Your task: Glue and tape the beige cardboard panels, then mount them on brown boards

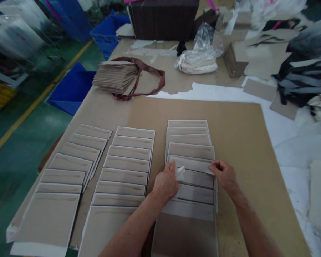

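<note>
Beige rectangular white-edged panels, overlapping in columns, lower left to lower centre; mid-frame, left hand beside folded white scrap, grip impossible to tell; then thin pale strip, right end pinched by right hand.

Overlapping panels, three columns: in the left column we count seven panels; in the middle column, eight panels; in the right column, eight panels, as far as the hands let us see. Hands, two: one left hand, one right hand. We further list: tan board, one; strapped card stack, one; blue bins beside the surface, two; dark box, one.
</note>
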`<state>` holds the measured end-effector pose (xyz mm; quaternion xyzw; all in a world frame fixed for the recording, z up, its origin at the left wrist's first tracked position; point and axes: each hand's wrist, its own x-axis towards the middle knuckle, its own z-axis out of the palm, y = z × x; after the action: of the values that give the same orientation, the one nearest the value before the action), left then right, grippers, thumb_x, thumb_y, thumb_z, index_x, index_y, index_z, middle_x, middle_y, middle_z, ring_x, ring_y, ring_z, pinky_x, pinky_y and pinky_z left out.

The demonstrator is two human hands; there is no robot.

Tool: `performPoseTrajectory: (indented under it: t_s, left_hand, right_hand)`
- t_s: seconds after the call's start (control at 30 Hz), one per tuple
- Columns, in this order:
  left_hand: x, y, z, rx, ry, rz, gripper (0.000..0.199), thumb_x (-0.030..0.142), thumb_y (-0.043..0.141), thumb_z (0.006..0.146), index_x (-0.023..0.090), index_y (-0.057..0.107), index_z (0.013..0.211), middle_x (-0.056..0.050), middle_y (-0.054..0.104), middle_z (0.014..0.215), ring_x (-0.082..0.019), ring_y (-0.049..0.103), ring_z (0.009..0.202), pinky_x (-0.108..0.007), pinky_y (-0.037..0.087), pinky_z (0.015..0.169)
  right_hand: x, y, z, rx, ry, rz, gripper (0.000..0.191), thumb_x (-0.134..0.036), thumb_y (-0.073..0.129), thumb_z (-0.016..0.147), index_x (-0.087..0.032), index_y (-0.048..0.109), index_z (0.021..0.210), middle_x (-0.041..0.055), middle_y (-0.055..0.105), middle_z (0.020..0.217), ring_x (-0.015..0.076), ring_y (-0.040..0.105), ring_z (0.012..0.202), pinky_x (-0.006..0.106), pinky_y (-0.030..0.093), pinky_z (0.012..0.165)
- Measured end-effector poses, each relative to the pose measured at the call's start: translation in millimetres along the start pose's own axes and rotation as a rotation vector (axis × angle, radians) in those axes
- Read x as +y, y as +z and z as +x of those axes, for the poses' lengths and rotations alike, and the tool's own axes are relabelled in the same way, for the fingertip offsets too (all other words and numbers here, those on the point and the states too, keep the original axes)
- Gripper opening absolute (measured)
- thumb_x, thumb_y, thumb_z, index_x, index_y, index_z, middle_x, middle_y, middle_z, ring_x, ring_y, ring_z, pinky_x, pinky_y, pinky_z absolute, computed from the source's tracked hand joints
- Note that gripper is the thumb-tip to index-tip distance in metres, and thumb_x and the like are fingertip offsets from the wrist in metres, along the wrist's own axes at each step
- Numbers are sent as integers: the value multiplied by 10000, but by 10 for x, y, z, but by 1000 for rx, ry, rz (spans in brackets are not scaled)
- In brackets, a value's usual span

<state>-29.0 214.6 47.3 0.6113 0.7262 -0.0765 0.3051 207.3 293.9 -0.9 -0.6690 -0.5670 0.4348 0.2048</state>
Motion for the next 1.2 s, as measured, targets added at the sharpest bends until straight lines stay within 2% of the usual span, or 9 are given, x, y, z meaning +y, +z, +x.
performPoseTrajectory:
  t_s: [0.3,0.53,0.67,0.83,0.93,1.0,1.07,1.17,1.2]
  left_hand:
    - [-10,-24,-17,67,15,58,601,217,468,820,193,278,1390,-121,465,1224,-232,646,899,-355,531,767]
    - [14,-55,-28,67,10,63,551,248,457,854,199,295,1379,-115,433,1229,-223,640,904,-349,533,775]
    - [24,-68,-30,87,11,83,504,298,446,882,214,316,1362,-125,386,1325,-225,641,927,-361,538,786]
    - [22,-99,-16,110,70,110,530,245,472,850,207,323,1357,-110,281,1494,-231,587,1114,-333,514,887]
    - [24,-116,-7,87,89,114,564,218,479,828,187,314,1366,-116,287,1502,-239,579,1139,-334,517,889]
    - [26,-114,-3,77,83,123,577,217,492,817,183,314,1365,-123,277,1504,-238,597,1109,-339,526,872]
    - [26,-106,-1,79,75,136,593,224,512,804,184,315,1361,-128,264,1503,-232,618,1064,-343,537,848]
    - [22,-103,-1,88,83,151,594,232,515,800,181,311,1356,-130,274,1490,-226,632,1025,-350,547,828]
    - [19,-105,-2,87,88,156,587,231,508,803,179,312,1353,-129,280,1486,-226,633,1024,-351,549,826]
  right_hand:
    - [-86,133,-1,130,16,-121,296,-464,586,689,-203,611,827,23,612,678,192,561,644,313,417,637]
    - [-79,164,16,138,10,-155,282,-459,570,697,-210,605,825,20,606,669,192,560,641,310,412,630]
    - [-71,178,24,146,16,-204,274,-466,574,709,-218,591,825,3,586,652,178,549,620,295,389,613]
    - [51,-9,86,168,53,-231,318,-495,610,672,-215,570,818,-4,562,640,182,531,609,298,380,599]
    - [87,-161,88,267,79,-191,332,-477,611,656,-202,570,838,17,583,667,190,536,625,317,405,622]
    - [39,-157,40,294,72,-98,349,-484,615,661,-194,577,852,35,609,701,193,553,650,326,430,645]
    - [-51,-39,-29,177,46,52,368,-504,610,690,-189,591,879,46,636,743,193,576,675,321,453,639]
    - [-144,216,-98,-113,68,268,421,-518,598,722,-182,600,974,47,659,791,200,615,701,291,474,557]
    - [-137,273,-100,-149,94,307,441,-517,595,722,-180,599,1006,49,665,803,204,627,707,286,481,538]
